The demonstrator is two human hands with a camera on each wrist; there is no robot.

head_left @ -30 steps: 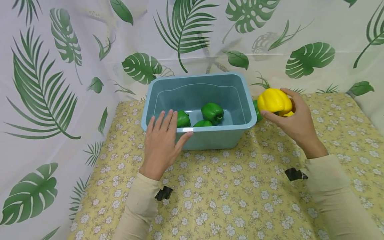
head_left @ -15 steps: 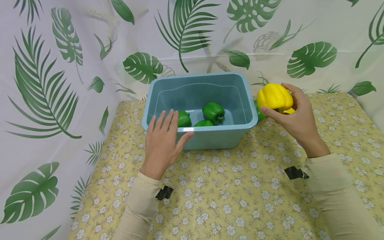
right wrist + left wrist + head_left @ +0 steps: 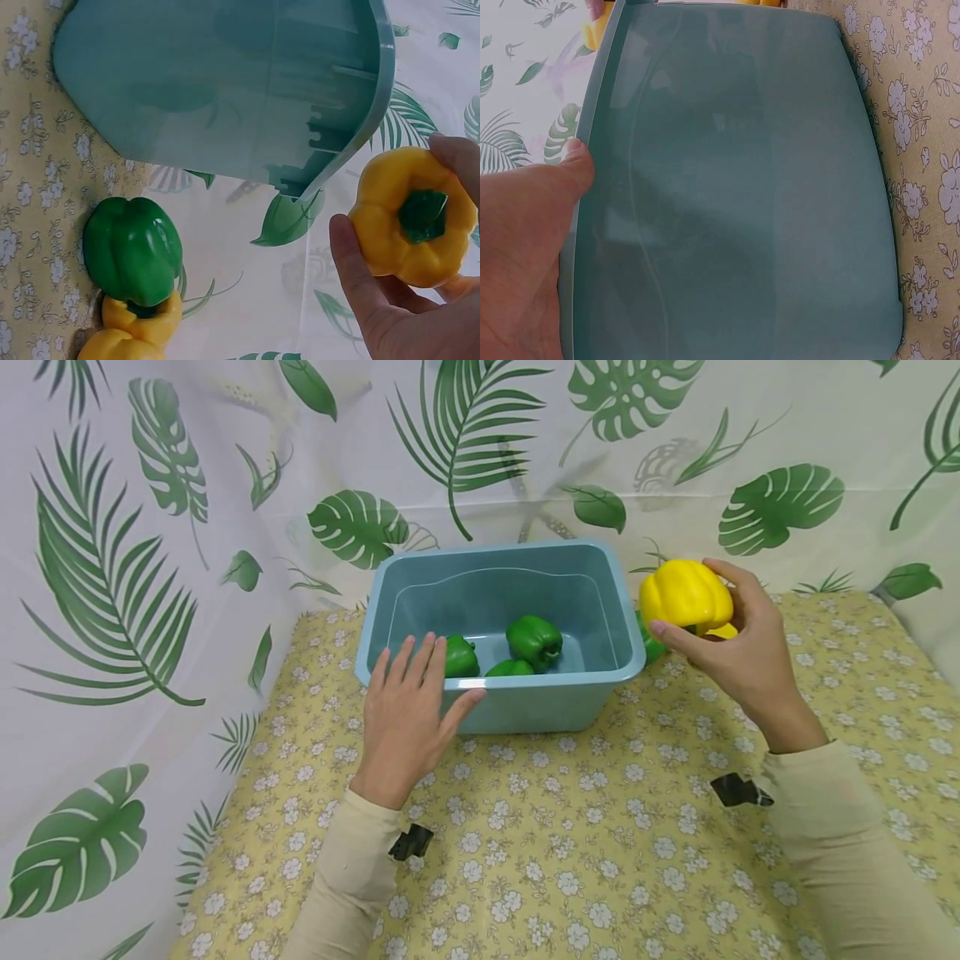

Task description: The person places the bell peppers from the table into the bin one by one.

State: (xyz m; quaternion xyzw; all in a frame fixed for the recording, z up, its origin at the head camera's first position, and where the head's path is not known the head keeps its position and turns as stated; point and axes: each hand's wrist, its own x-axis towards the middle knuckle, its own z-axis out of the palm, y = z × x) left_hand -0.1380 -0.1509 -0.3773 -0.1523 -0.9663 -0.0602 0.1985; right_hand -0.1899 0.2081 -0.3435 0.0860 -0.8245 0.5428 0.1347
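Note:
In the head view my left hand rests on the near-left rim of a blue-grey plastic bin, its fingers fairly straight over the edge. The left wrist view shows the thumb on the rim; the other fingers are hidden there. To the right of the bin, my right hand holds a yellow bell pepper between thumb and fingers, raised above the table. Its green stem faces the right wrist camera. Inside the bin lie green bell peppers, one partly covered by my left fingers.
Beside the bin's right wall, a green bell pepper and yellow bell peppers sit on the flowered tablecloth. In the head view they are mostly behind the held pepper and right hand. A leaf-patterned curtain stands behind and left.
My right hand has lifted the yellow bell pepper slightly higher beside the bin. The left hand stays on the rim, and the peppers in the bin have not moved.

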